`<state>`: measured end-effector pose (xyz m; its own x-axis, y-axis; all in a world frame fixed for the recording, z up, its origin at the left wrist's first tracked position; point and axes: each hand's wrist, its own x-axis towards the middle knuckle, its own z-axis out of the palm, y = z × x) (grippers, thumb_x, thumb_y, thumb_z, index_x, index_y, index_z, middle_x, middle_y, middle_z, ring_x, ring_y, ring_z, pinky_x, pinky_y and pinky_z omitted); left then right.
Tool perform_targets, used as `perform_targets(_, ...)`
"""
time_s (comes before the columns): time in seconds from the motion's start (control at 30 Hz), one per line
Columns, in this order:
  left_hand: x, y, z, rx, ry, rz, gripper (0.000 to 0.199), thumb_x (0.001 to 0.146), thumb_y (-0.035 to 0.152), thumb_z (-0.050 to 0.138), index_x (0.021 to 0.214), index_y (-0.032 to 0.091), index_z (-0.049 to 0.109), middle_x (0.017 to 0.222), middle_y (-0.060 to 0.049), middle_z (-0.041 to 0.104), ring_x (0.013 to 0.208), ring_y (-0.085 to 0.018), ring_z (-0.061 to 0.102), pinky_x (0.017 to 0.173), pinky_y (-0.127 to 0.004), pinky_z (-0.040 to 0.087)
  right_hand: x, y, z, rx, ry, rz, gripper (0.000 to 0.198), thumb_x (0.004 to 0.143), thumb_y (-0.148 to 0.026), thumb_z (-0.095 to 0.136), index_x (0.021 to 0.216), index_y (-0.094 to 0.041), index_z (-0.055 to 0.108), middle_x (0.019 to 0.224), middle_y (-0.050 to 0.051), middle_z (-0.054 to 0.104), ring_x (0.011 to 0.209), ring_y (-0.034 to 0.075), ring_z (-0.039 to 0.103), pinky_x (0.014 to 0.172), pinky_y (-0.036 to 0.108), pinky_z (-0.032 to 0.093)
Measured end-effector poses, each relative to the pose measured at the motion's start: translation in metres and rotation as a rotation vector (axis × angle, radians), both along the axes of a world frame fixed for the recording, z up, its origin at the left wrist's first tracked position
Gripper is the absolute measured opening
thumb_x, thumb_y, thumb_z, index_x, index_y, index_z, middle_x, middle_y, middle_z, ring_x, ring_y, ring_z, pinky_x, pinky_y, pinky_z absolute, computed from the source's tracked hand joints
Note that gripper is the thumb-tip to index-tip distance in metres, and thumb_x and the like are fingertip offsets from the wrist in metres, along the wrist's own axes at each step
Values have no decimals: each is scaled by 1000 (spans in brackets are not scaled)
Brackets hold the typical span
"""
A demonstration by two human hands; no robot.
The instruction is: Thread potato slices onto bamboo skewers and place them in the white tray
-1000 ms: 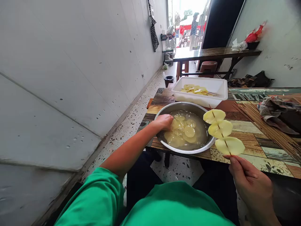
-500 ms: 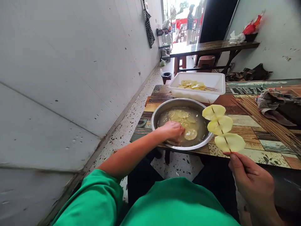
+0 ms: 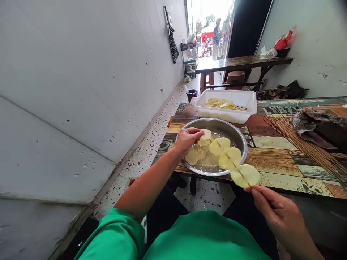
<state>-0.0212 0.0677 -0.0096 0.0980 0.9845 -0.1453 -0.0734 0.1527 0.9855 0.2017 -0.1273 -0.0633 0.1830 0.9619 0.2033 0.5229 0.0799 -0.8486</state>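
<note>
My left hand (image 3: 188, 139) pinches a thin pale potato slice (image 3: 206, 134) above a round metal basin (image 3: 245, 148). Cloudy water and several loose potato slices (image 3: 193, 157) fill the basin. In my right hand (image 3: 276, 206) is the lower end of a thin wooden skewer (image 3: 242, 174), its fingers closed round it. Three potato slices (image 3: 230, 158) are threaded along that skewer, spaced apart. It leans left over the basin's right rim, and its tip lies close to the slice in my left hand.
Behind the basin stands a white plastic tub (image 3: 226, 112) with skewered slices inside. A bundle of bare skewers (image 3: 306, 146) and a crumpled cloth (image 3: 311, 124) lie on the right of the patterned table (image 3: 267, 155). A white wall (image 3: 81, 90) runs along the left.
My left hand has come up out of the water with a potato slice. My right hand has moved left, bringing the skewer from beside the basin to over it.
</note>
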Motion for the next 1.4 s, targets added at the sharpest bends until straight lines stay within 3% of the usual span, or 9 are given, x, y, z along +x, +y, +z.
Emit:
perform_targets(0.2, 5, -16, 8, -72, -232, 64, 22, 63, 13, 79, 74, 9, 60, 59, -2, 64, 52, -11, 62, 59, -25, 53, -11, -2, 1, 41, -80, 66, 30, 86, -41, 55, 84, -20, 76, 56, 1, 64, 42, 14, 54, 41, 22, 43)
perform_targets(0.43, 8, -24, 6, 92, -171, 53, 20, 65, 18, 78, 73, 10, 61, 59, -1, 65, 51, -9, 60, 59, -24, 53, -12, -3, 0, 21, -68, 78, 31, 87, -42, 54, 84, -20, 76, 50, 0, 58, 40, 13, 51, 39, 22, 40)
perform_targets(0.73, 9, -28, -3, 244, -116, 60, 20, 65, 25, 76, 74, 12, 64, 59, 0, 65, 53, -9, 59, 60, -25, 52, -12, -5, -8, -10, -7, 70, 36, 87, -44, 56, 91, -15, 76, 62, 4, 67, 46, 14, 54, 42, 21, 43)
perform_targets(0.93, 12, -33, 1, 133, -175, 68, 16, 66, 20, 75, 72, 11, 63, 60, -1, 66, 52, -9, 59, 59, -24, 52, -18, -3, -5, -39, 108, 59, 39, 85, -49, 58, 89, -15, 77, 64, 6, 69, 55, 17, 62, 46, 21, 47)
perform_targets(1.2, 11, -28, 6, 16, -240, 21, 19, 66, 21, 76, 72, 10, 63, 63, -2, 65, 53, -8, 58, 59, -23, 51, -15, 2, -9, -33, 70, 64, 38, 86, -47, 57, 91, -16, 77, 76, 8, 74, 60, 18, 66, 55, 23, 53)
perform_targets(1.4, 9, -24, -3, 289, -75, 103, 22, 69, 31, 74, 78, 13, 64, 59, 2, 61, 51, -8, 54, 55, -21, 46, -13, 3, -3, 55, -46, 59, 33, 85, -43, 57, 86, -18, 78, 72, 6, 75, 56, 19, 67, 59, 25, 56)
